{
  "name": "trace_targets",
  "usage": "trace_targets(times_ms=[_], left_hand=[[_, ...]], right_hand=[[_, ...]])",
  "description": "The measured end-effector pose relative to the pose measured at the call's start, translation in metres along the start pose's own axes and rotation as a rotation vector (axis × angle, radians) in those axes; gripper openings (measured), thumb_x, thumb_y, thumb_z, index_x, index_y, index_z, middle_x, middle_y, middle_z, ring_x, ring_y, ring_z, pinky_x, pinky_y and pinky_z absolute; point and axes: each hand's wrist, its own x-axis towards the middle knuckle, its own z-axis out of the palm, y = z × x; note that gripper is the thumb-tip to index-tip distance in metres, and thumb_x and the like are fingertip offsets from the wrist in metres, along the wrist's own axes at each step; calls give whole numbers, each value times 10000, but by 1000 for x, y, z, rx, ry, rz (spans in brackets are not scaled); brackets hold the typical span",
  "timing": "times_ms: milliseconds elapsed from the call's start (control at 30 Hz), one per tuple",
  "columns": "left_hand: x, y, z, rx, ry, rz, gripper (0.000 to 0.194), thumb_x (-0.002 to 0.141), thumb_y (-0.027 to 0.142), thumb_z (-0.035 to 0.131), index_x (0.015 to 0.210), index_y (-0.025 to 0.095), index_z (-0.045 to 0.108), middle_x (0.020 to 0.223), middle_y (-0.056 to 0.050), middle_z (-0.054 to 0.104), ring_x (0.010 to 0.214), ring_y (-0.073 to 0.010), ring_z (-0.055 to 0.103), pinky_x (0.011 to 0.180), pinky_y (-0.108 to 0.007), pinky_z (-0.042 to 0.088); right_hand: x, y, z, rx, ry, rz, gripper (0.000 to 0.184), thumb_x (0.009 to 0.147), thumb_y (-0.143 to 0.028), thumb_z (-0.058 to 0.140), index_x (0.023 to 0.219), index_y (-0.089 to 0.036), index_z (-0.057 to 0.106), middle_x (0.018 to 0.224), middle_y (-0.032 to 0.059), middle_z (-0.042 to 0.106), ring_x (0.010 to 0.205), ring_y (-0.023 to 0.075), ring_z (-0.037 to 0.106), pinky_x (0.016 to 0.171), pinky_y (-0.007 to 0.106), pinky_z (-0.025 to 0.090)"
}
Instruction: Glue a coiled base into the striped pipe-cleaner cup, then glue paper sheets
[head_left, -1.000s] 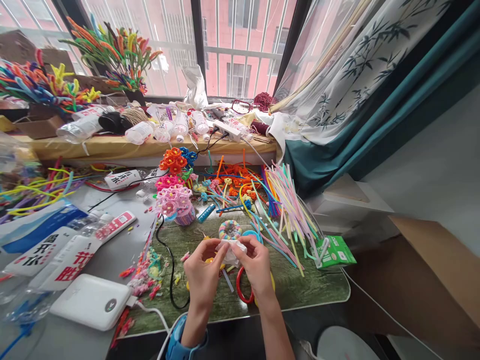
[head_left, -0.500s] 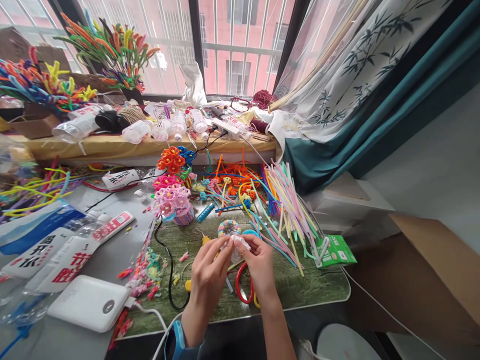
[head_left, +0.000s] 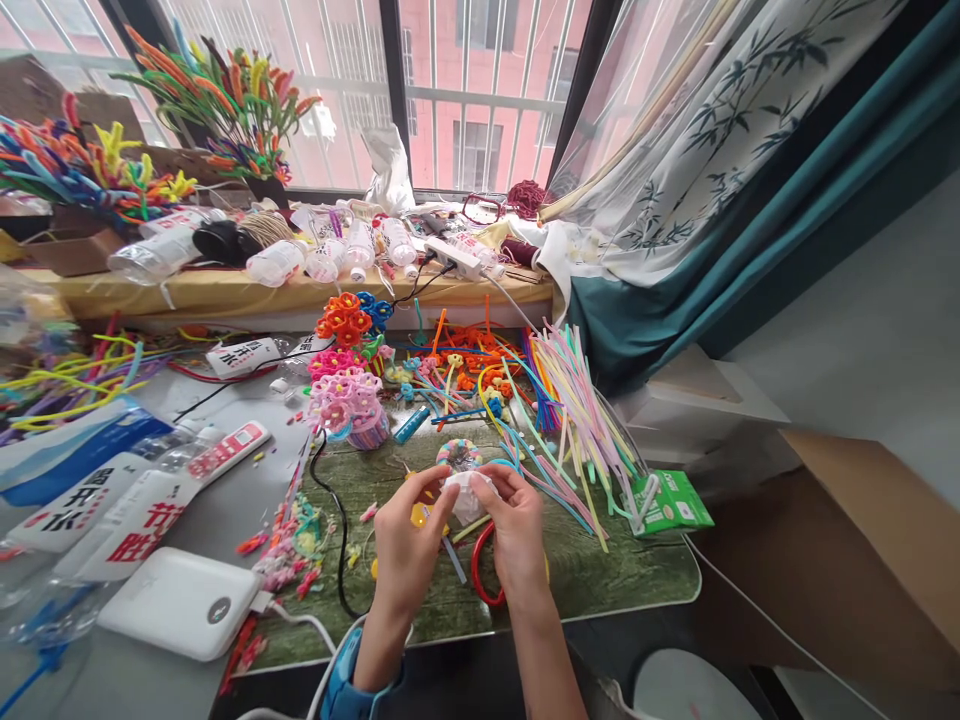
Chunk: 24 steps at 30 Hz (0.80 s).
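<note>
A crumpled white tissue (head_left: 466, 497) is stretched between my two hands above the green board (head_left: 615, 580). My left hand (head_left: 409, 540) pinches its left side between thumb and fingers. On the other side, my right hand (head_left: 517, 530) grips it, thumb on top. Just beyond the fingertips lies a pastel beaded-looking ring (head_left: 459, 450). A red loop-shaped handle (head_left: 480, 578) shows beside my right hand, partly covered by it. Under my left hand, a yellow tool (head_left: 420, 514) is half hidden; its kind is unclear.
Pipe-cleaner flowers (head_left: 346, 395) stand in a pot behind the board's left part. Loose pipe cleaners (head_left: 581, 420) fan out at right, near a green packet (head_left: 675, 502). A white power bank (head_left: 180, 603), a black cable (head_left: 339, 520) and plastic bottles (head_left: 127, 525) lie left.
My hands have moved slightly apart and the white tissue is spread wider between them. My left hand has shifted a little left, baring more of the yellow tool.
</note>
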Motion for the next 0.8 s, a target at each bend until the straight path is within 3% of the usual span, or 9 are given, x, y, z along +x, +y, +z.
trace_targets(times_ms=[100,233,367,500,667,800], left_hand=[[0,-3,-2,-93,-53,-112,277,830,454,689,854,184,746,756,-39,765,680,-198,709,646,-283,566],[1,-6,-5,-22,-2,-62,247,806,438,711,787,196,751,732,-27,758,656,-184,700,628,-266,546],[0,-5,-5,74,21,16,214,849,404,680,822,209,763,752,-26,764,642,-175,698,628,-271,551],[-1,-2,-4,147,58,224,160,898,312,636,887,231,773,870,-46,780,749,-183,723,707,-287,581],[0,-4,-8,297,0,541,222,919,161,589,1037,240,760,997,-64,784,860,-188,727,774,-298,599],[0,-7,-7,402,-21,669,315,911,85,559,1145,217,724,1105,-97,763,927,-210,713,819,-341,607]], right_hand=[[0,-3,-1,-82,-52,-13,346,617,-395,879,842,-184,722,828,45,753,747,196,700,669,292,550],[2,-8,-6,-241,-196,-6,320,646,-443,856,823,-194,758,825,72,768,771,234,716,706,341,570],[3,-7,-11,-301,-220,-25,296,664,-461,844,802,-215,752,822,67,767,756,246,717,710,372,578],[3,-4,-11,-299,-168,-45,300,662,-461,846,777,-209,732,782,55,752,719,224,702,695,351,572],[-1,-5,-6,-282,-104,-74,320,685,-474,829,790,-194,715,789,50,745,733,204,697,700,322,569],[-2,-5,-3,-225,-73,-68,338,683,-468,832,813,-183,705,821,55,751,771,199,705,732,311,568]])
